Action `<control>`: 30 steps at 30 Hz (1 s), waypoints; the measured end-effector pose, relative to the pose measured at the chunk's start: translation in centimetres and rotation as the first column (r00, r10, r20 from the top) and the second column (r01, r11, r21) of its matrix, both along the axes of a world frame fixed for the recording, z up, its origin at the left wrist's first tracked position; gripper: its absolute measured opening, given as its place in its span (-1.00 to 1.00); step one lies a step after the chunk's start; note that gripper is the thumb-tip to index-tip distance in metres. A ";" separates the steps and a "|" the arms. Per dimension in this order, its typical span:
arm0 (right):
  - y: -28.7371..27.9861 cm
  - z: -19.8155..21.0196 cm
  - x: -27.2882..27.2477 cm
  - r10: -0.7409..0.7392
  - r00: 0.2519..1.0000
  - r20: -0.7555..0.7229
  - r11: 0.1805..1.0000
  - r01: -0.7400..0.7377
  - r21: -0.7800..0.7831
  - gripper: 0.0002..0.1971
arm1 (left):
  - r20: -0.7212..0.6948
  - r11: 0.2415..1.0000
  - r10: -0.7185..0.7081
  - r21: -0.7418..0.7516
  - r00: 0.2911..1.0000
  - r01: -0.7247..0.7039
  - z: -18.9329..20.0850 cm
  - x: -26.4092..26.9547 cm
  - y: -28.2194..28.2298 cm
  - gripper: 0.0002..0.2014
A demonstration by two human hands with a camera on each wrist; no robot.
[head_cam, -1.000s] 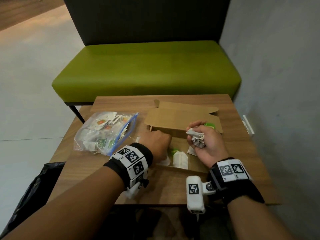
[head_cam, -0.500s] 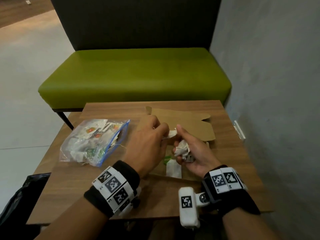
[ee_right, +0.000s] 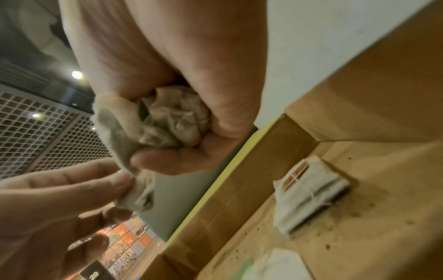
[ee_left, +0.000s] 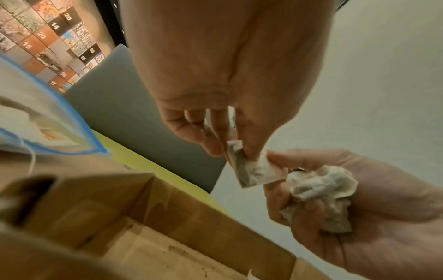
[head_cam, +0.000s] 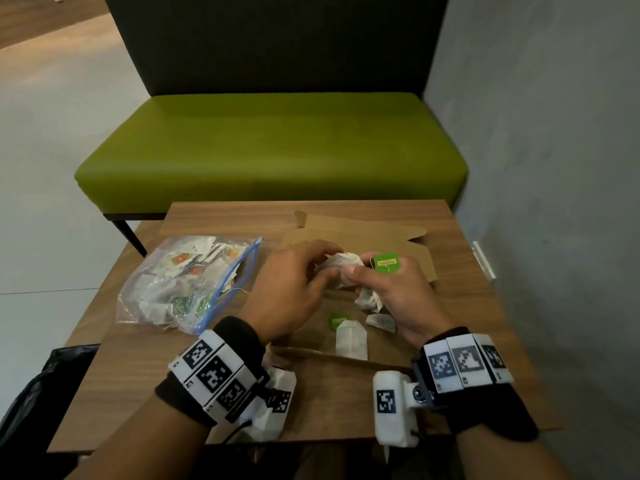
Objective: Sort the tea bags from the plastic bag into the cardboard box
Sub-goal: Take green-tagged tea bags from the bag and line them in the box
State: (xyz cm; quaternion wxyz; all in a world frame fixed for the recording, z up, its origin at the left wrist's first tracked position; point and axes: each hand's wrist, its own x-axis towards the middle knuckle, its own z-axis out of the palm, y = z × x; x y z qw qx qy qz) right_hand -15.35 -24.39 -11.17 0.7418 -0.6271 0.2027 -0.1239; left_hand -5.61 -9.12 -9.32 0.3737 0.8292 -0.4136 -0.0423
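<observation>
Left hand (ee_left: 215,79) pinches a crumpled paper tea bag (ee_left: 254,170); right hand (head_cam: 398,292) pinches its other end and cups a wrinkled clump (ee_left: 321,191) above the matte cardboard box (ee_left: 167,217).

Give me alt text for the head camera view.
Both hands pull a tea bag apart from a crumpled clump over an open cardboard box: left hand pinches it, right hand holds the clump. A plastic bag of tea bags lies left.

Crumpled tea bags (head_cam: 341,268) above cardboard box (head_cam: 420,263)

A green bench (head_cam: 270,147) stands behind the wooden table (head_cam: 467,306), beside a grey wall (head_cam: 554,133).
</observation>
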 end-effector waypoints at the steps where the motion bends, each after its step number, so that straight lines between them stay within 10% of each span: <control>1: 0.0 -0.1 0.1 -0.013 1.000 0.005 1.000 0.013 -0.027 -0.75 | -0.030 1.000 0.010 -0.023 1.000 -0.011 -0.1 0.1 -0.1 -0.85; 13: 0.3 -0.6 0.2 -0.040 0.999 -0.022 0.961 0.033 -0.275 -0.97 | -0.295 0.989 0.057 -0.112 0.954 -0.094 -0.2 0.8 0.3 -0.89; 23: 0.4 -1.3 0.8 -0.063 0.984 -0.168 0.960 0.014 -0.280 -0.75 | -0.092 0.939 0.262 0.254 0.961 -0.232 -0.6 3.1 2.5 -0.79; 30: 0.8 -1.8 1.4 -0.031 0.975 -0.221 0.951 -0.039 -0.306 -0.87 | -0.218 0.929 0.209 0.348 0.953 -0.124 -1.3 2.2 2.7 -0.77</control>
